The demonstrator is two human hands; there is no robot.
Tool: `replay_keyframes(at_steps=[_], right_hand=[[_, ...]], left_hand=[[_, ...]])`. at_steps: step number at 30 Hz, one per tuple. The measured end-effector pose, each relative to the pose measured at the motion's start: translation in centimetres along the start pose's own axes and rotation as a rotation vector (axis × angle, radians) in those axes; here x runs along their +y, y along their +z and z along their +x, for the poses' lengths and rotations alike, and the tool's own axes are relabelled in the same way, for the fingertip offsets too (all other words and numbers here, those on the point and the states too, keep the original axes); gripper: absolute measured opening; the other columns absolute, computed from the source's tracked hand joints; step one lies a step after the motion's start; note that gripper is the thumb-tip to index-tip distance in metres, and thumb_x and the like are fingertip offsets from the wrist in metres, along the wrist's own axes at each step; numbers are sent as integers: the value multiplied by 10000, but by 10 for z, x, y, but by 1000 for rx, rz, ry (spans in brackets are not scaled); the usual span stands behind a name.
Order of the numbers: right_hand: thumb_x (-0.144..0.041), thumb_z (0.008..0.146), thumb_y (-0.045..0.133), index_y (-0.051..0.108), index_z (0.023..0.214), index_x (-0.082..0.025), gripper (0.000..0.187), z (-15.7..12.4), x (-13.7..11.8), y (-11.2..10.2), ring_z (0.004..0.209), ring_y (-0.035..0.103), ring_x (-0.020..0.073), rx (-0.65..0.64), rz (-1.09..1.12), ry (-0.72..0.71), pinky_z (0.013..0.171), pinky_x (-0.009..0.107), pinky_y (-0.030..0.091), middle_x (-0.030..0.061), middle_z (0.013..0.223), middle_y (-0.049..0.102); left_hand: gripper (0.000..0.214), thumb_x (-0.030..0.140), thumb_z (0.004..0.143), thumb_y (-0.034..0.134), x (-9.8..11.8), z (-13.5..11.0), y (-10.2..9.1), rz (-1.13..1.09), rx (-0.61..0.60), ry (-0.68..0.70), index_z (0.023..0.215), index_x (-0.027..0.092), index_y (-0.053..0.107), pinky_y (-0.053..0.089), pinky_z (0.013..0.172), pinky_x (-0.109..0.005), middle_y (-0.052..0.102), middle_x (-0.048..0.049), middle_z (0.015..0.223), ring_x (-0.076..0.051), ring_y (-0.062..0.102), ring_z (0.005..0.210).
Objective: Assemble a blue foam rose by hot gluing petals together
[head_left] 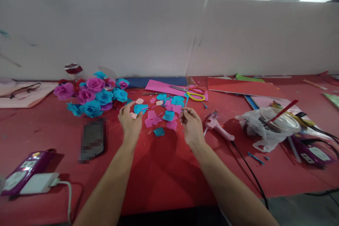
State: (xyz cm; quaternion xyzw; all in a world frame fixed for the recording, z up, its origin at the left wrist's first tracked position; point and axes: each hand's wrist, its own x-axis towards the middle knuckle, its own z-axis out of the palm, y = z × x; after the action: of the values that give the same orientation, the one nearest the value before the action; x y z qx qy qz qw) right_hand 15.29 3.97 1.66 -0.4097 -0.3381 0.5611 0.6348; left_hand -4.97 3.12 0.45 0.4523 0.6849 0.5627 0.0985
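My left hand (129, 122) is over the red table, fingers curled round a blue paper petal (140, 108) with a small pale pink piece at the fingertips. My right hand (191, 124) is closed in a pinch on a thin stick (184, 107) that points up and away. Between and beyond both hands lie several loose pink and blue paper petals (165, 111), and one blue piece (159, 132) lies nearer to me. A cluster of finished pink and blue paper roses (92, 97) sits to the left of my left hand.
A pink glue gun (218, 127) with a black cord lies right of my right hand. Yellow-handled scissors (194, 95) rest on a pink sheet. A phone (92, 139), a purple power strip (23, 171), a plastic bag holding a cup (270, 125) and coloured sheets surround the work spot. White partition boards stand behind.
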Motion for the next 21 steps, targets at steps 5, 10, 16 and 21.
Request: replay_keyframes(at_steps=[5,10,16,21], right_hand=[[-303,685,622,583,793,-194,158,-5,3,4,578,506,100,-34,-36,-13,606,264,411,-26,696,574],[-281,652,680,590,783,-196,180,-2,3,2,574,538,86,-30,-40,5,619,255,415,-40,720,573],[-282,649,699,640,744,-190,145,-6,5,6,579,535,91,-94,-97,33,652,266,431,-42,684,580],[-241,629,697,670,734,-201,115,-6,8,7,623,552,117,-127,-76,25,679,282,439,-32,685,618]], left_hand=[[176,328,737,622,-2,-1,-1,73,-256,-32,802,209,734,442,722,-310,722,-48,766,-209,638,728],[201,265,799,547,10,-15,9,282,-432,171,767,211,738,425,763,-331,719,-57,744,-229,631,769],[103,271,716,649,8,-21,14,420,-766,315,753,214,726,442,838,-359,713,-52,842,-246,607,883],[301,243,761,612,12,-30,19,316,-556,350,1054,210,673,439,918,-346,660,-68,1098,-227,571,1046]])
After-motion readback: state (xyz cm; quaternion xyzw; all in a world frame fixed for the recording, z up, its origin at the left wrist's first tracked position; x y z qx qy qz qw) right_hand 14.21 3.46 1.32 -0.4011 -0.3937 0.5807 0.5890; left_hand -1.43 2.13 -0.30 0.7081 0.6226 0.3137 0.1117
